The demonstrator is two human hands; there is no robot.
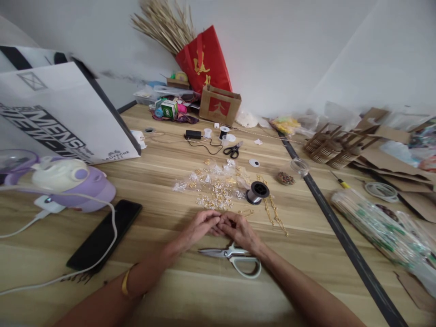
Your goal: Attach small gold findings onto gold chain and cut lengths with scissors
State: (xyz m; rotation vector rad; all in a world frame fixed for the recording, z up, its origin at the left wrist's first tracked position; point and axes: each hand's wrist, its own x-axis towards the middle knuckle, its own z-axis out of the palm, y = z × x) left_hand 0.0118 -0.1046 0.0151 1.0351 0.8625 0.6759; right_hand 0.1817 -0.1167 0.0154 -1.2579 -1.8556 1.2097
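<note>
My left hand (203,223) and my right hand (239,228) meet at the fingertips low over the table, both closed in a pinch. Whatever lies between the fingers is too small to make out. Just beyond them is a loose pile of clear and gold beads (218,193) with small plastic bags. A spool of fine wire (257,192) stands to the right of the pile, beside a gold bead chain (272,211). Under and in front of my right wrist lie white-handled scissors (244,262), their blades pointing left.
On the left are a black phone (105,231), a white cable, a purple device (81,186) and a large white box (61,113). Black scissors (233,150) and a paper bag (220,105) sit further back. A dark strip (335,222) crosses the right side, near wrapped sticks (378,227).
</note>
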